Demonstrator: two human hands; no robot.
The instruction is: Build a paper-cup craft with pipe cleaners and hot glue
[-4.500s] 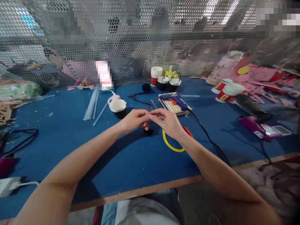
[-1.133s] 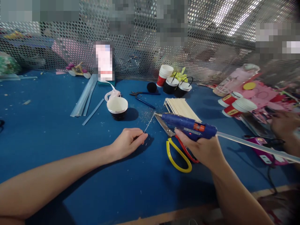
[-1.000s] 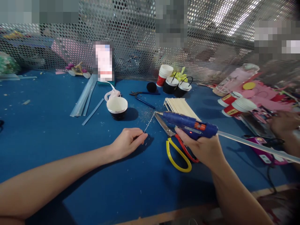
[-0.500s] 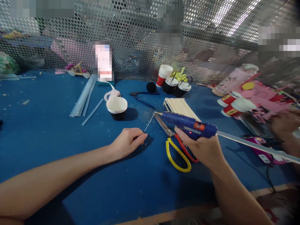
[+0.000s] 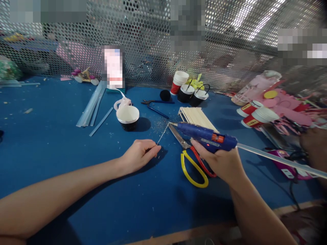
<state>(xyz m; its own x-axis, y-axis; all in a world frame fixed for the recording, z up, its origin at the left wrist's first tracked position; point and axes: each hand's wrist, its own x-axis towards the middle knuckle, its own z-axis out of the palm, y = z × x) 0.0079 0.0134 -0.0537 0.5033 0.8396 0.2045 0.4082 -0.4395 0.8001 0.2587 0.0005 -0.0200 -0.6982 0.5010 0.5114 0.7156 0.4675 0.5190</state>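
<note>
My right hand (image 5: 223, 160) is wrapped round the grip of a blue hot glue gun (image 5: 199, 132), a long clear glue stick (image 5: 276, 158) running out of its back. Between the fingertips of my left hand (image 5: 140, 153) is pinched a thin, silvery twisted wire (image 5: 162, 133). The wire's far end meets the gun's nozzle, or lies just at it. Under the gun lie scissors (image 5: 192, 166) with one yellow and one red handle, partly hidden by my right hand. A black-and-white paper cup (image 5: 127, 117) stands beyond my left hand.
Blue pliers (image 5: 158, 107), a black ball (image 5: 165, 95) and pale sticks (image 5: 198, 115) lie farther back. Several cups (image 5: 186, 92) stand near the perforated metal screen (image 5: 148, 44). Clear glue sticks (image 5: 92, 105) lie left. At right are tipped cups (image 5: 260, 117) and another person's arm (image 5: 314, 143).
My hands, the wire and the glue gun stay almost exactly in place. At the right edge, the other person's hand has shifted slightly right and down.
</note>
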